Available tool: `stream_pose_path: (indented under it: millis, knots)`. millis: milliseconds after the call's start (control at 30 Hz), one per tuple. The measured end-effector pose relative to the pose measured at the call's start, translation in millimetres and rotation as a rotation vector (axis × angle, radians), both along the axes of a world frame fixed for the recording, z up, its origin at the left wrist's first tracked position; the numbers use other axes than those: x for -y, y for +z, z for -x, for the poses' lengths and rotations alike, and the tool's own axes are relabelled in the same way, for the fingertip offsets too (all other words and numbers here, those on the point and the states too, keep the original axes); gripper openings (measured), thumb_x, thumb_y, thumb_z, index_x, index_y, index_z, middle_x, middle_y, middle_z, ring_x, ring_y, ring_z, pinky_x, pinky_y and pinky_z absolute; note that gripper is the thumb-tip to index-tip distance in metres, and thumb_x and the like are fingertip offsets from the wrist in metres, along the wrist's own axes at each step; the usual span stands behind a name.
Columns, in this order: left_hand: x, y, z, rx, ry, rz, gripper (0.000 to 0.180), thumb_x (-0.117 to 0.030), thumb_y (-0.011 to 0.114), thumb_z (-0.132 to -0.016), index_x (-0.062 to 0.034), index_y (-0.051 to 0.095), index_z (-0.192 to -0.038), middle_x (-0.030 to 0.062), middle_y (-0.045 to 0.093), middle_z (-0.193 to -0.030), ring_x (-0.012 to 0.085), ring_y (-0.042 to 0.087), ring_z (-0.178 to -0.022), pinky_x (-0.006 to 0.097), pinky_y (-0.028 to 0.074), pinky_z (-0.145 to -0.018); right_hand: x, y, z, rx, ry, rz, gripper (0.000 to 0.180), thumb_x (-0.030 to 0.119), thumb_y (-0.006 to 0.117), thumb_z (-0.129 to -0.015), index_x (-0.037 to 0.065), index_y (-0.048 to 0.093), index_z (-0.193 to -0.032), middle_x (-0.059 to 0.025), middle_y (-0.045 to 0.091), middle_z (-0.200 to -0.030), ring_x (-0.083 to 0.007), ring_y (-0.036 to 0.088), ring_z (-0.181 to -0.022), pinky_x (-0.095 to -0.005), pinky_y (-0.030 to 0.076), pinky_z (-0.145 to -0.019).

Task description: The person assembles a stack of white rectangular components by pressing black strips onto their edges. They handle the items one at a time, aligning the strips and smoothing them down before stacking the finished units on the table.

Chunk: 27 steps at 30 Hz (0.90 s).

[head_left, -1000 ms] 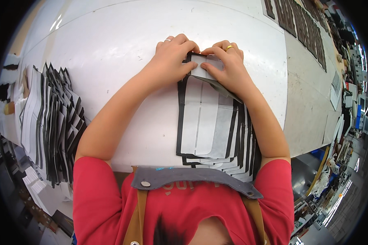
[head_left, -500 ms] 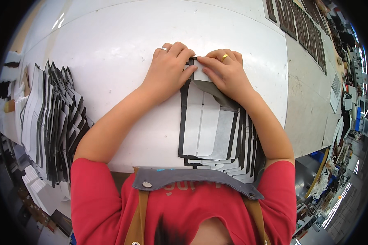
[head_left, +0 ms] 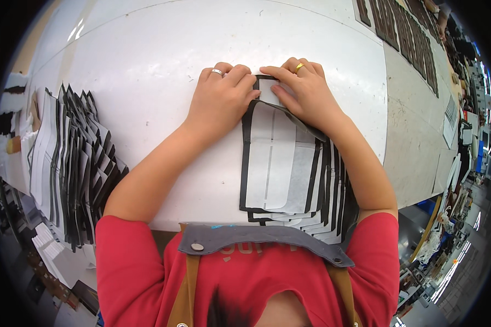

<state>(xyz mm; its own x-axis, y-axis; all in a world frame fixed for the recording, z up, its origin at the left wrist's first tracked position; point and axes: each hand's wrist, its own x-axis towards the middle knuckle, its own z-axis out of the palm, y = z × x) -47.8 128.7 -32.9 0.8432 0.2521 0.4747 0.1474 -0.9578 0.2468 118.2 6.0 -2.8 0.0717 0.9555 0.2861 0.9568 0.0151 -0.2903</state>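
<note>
Firstly, left hand [head_left: 221, 99]: fingers curled, thumb tip at the left edge of the top panel [head_left: 257, 169], near its upper end; pinching or merely resting, impossible to tell. Silver-coloured ring [head_left: 217, 72] on one finger. Right hand [head_left: 308, 95]: forefinger stretched to the panel's upper edge, thumb parted from it, against the white face; firmness of hold likewise not discernible. Gold-coloured ring [head_left: 299, 67] on one finger. Top panel: white, black-bordered, uppermost on the fanned stack [head_left: 333, 207], with a dark fold raised across its upper part. Fanned stack: similar black-edged panels, spread rightward in steps. Under the stack: white table [head_left: 174, 49]. Just on its near side: grey bib [head_left: 262, 238] over a red shirt [head_left: 131, 261]. Right of it: grey board [head_left: 412, 131]. Beyond it, to the right: dark brown strips [head_left: 401, 35], in rows. Left of it, well apart: large pile of black-edged white pieces [head_left: 73, 169].
</note>
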Motion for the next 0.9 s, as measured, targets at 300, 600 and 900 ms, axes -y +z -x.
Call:
stream_pose_path:
  millis: [300,600,900]
  knots:
    - [-0.2,1.6,0.9,-0.001,0.024,0.06,0.022,-0.017,0.071,-0.081,-0.0086,0.06,-0.098,0.0,0.06,-0.102,0.0214,0.055,-0.094,0.035,0.041,-0.079,0.5,-6.2,0.3,0.003,0.079,-0.061,0.016,0.011,0.063,-0.083,0.016,0.067,-0.098,0.0001,0.059,-0.089,-0.019,0.055,-0.087,-0.0362,0.04,-0.084]
    - [2.6,15.3,4.3,-0.043,0.019,0.567,0.027,-0.003,0.062,-0.083,-0.0034,0.057,-0.11,0.0095,0.056,-0.107,0.027,0.056,-0.098,0.037,0.045,-0.086,4.5,9.0,-15.8,-0.158,-0.03,0.01,0.009,0.013,0.063,-0.086,0.007,0.058,-0.089,-0.0073,0.06,-0.091,-0.0254,0.057,-0.083,-0.0383,0.044,-0.082]
    - [-6.7,24.7,7.5,-0.205,-0.04,0.683,0.027,-0.001,0.058,-0.084,-0.0012,0.058,-0.111,0.0126,0.056,-0.103,0.026,0.058,-0.096,0.035,0.048,-0.084,37.9,68.4,20.3,-0.508,0.12,0.299,0.015,0.009,0.06,-0.089,0.005,0.059,-0.104,-0.0128,0.065,-0.084,-0.0274,0.064,-0.07,-0.032,0.05,-0.061]
